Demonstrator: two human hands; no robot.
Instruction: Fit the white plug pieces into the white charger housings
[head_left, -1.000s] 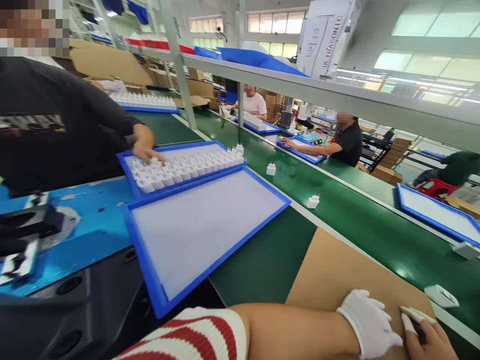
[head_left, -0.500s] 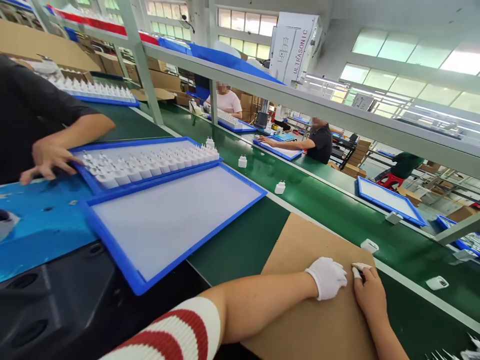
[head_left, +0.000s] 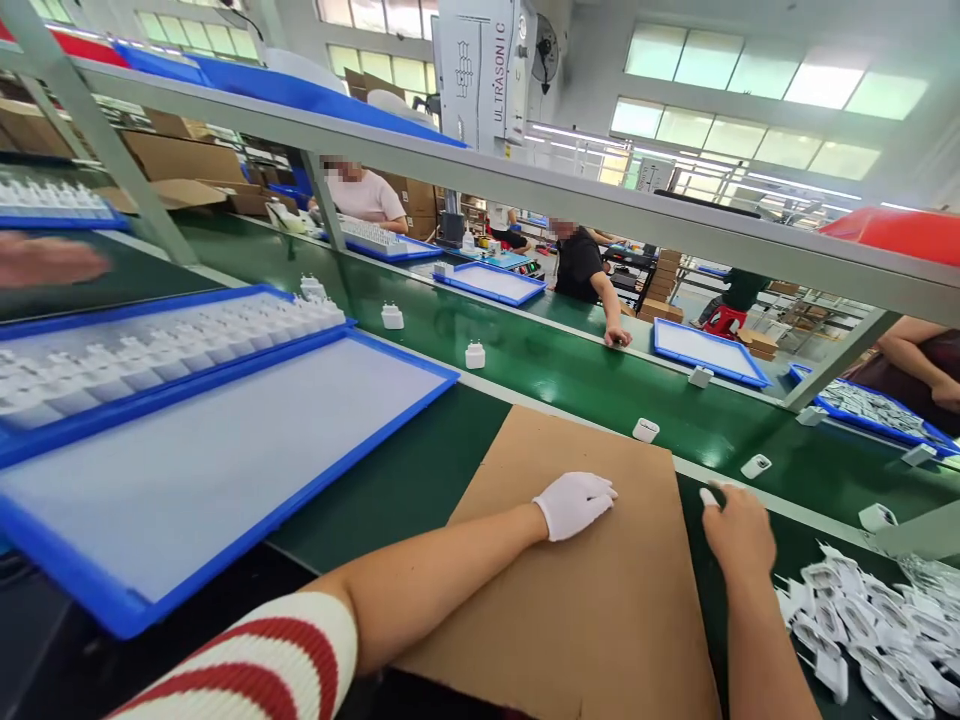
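Observation:
My left hand (head_left: 576, 505), in a white glove, lies on a sheet of brown cardboard (head_left: 577, 600) with its fingers stretched out and nothing visible in it. To the right of the cardboard, my right hand (head_left: 739, 525) hovers over the dark green surface. White covers show on its thumb and a fingertip, which stand apart with no object between them. Closest to this hand is a pile of white plastic plug parts (head_left: 855, 620) with metal pins. Beyond the cardboard, white charger housings (head_left: 646, 430) and white plug chargers (head_left: 475, 354) sit on the green conveyor belt (head_left: 555, 385).
A bare blue-rimmed tray (head_left: 420, 395) is at left, beside a tray of upright chargers (head_left: 172, 350). A co-worker's blurred hand (head_left: 49, 260) shows at the left edge. Across the belt, another person's hand (head_left: 616, 336) touches the far edge. A metal shelf beam (head_left: 525, 170) crosses overhead.
The view has swung right, bringing the pile of plug parts into sight. My right hand has moved off the cardboard toward that pile. My left hand stays on the cardboard.

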